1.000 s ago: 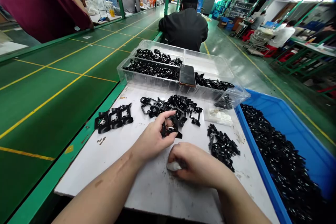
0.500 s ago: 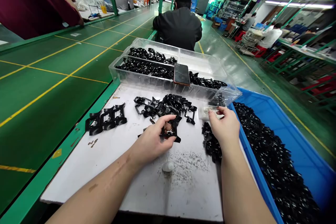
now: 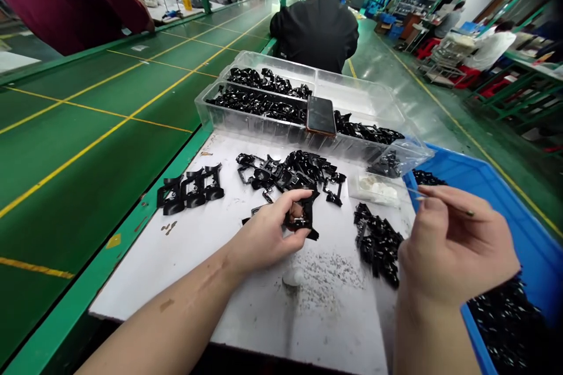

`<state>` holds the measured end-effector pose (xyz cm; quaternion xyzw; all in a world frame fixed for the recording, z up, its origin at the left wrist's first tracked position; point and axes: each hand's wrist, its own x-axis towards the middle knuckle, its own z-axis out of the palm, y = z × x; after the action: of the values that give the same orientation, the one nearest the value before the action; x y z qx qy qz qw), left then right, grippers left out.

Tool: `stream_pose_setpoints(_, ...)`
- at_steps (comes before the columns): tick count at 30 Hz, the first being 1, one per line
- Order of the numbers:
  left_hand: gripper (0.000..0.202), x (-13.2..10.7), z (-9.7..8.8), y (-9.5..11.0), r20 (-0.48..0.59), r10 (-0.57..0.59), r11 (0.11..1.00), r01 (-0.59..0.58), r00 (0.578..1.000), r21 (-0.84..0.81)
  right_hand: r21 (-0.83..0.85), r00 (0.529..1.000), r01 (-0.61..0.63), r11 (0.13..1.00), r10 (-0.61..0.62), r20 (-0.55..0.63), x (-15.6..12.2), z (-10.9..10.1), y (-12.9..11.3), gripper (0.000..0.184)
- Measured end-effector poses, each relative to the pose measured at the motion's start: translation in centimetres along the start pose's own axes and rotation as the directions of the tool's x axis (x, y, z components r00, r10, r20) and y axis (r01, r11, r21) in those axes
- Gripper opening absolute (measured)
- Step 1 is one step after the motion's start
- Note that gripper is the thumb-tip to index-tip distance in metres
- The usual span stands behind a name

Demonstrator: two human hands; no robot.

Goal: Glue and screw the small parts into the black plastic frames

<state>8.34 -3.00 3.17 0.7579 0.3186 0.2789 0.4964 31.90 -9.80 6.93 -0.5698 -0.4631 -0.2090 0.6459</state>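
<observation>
The black frame point(image 3: 313, 218) sits above the near middle of the desk point(image 3: 176, 263), in your left hand point(image 3: 281, 225): your fingers curve partway closed around its edges, which seems meant to leave its open centre clear. The fingers of your right hand point(image 3: 457, 240) are pinched tight on a thin tool point(image 3: 467, 211), apparently held lightly like a pen for fine control, near the rim of the blue crate point(image 3: 497, 193). Just beyond the frame lies a heap of similar parts point(image 3: 303, 170), crowding its far side; 3 frames stand in a row point(image 3: 191, 189) to the left, probably kept apart for order. Between your hands, a white lump point(image 3: 292, 276) and a pile of small black pieces point(image 3: 377, 240) flank scattered specks. Farther out, a small clear box point(image 3: 376, 187) and the divided clear tray point(image 3: 255, 126), with a phone point(image 3: 321, 114) leaning on it, limit your forward reach.
</observation>
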Motion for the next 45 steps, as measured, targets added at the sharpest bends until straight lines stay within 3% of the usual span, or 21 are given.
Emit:
stream_pose_setpoints(2, 0.062, 0.0, 0.0, 0.1, 0.014, 0.024, 1.000, -0.024, 1.000, 0.007, 0.212, 0.995, -0.039, 0.977, 0.018, 0.103, -1.2, 0.5, -2.0, 0.010)
stream_pose_setpoints(5, 0.061, -0.1, 0.1, 0.2, 0.020, 0.040, 0.999, -0.041, 0.999, 0.021, 0.343, 0.970, -0.061, 0.937, -0.025, 0.241, -2.8, 1.1, -3.6, 0.021)
stream_pose_setpoints(9, 0.061, -0.2, 0.3, 0.2, 0.013, 0.038, 0.999, -0.038, 0.999, 0.013, 0.335, 0.942, -0.074, 0.939, -0.045, 0.334, -3.6, 1.0, -3.7, 0.030)
stream_pose_setpoints(17, 0.062, -0.4, 0.4, 0.3, 0.002, 0.036, 0.999, -0.036, 0.999, -0.006, 0.303, 0.913, -0.080, 0.949, -0.052, 0.404, -3.5, 0.7, -3.5, 0.031)
stream_pose_setpoints(24, 0.063, -0.3, 0.2, 0.1, -0.019, 0.010, 1.000, -0.010, 1.000, -0.027, 0.324, 0.920, -0.030, 0.945, -0.101, 0.380, -3.1, 0.1, -3.4, 0.024)
stream_pose_setpoints(29, 0.064, -0.1, -0.1, 0.1, -0.070, -0.029, 0.996, 0.023, 0.997, -0.087, 0.339, 0.897, -0.005, 0.941, -0.145, 0.418, -3.4, 0.3, -3.4, 0.022)
stream_pose_setpoints(39, 0.065, -0.1, -0.1, 0.2, -0.082, -0.027, 0.994, 0.018, 0.996, -0.106, 0.356, 0.891, -0.032, 0.934, -0.135, 0.434, -3.9, 0.6, -3.7, 0.026)
stream_pose_setpoints(42, 0.065, -0.1, -0.2, 0.2, -0.085, -0.024, 0.995, 0.015, 0.996, -0.098, 0.329, 0.921, -0.001, 0.944, -0.127, 0.367, -3.4, 0.6, -3.7, 0.018)
stream_pose_setpoints(45, 0.064, -0.1, -0.1, 0.2, -0.091, -0.036, 0.996, 0.029, 0.995, -0.082, 0.269, 0.980, -0.051, 0.962, -0.004, 0.199, -2.3, 0.7, -3.0, 0.013)
